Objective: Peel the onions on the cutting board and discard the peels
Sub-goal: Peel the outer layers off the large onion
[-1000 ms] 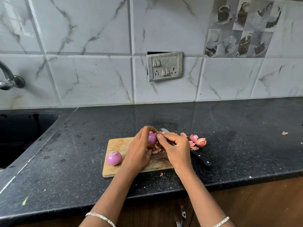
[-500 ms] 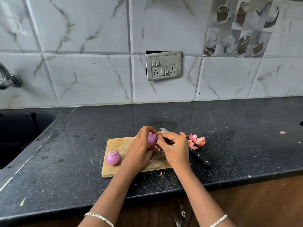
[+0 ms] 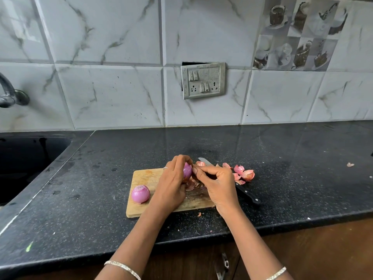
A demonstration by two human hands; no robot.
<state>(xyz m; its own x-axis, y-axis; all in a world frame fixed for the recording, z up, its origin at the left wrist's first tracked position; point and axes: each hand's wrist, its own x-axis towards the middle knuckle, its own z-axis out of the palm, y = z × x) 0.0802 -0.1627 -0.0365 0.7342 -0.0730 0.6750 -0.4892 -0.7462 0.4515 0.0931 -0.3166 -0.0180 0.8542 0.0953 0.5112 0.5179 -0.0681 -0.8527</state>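
Holding the onion upright above the cutting board, the left hand curls its fingers round the bulb's left and top. Long axis runs roughly vertical. The right hand sits immediately right of it, fingertips pinched against the onion's right flank, likely nipping a skin edge; the pull probably goes right and down. A peeled onion rests on the board's left end. Peels lie on the counter beside the knife.
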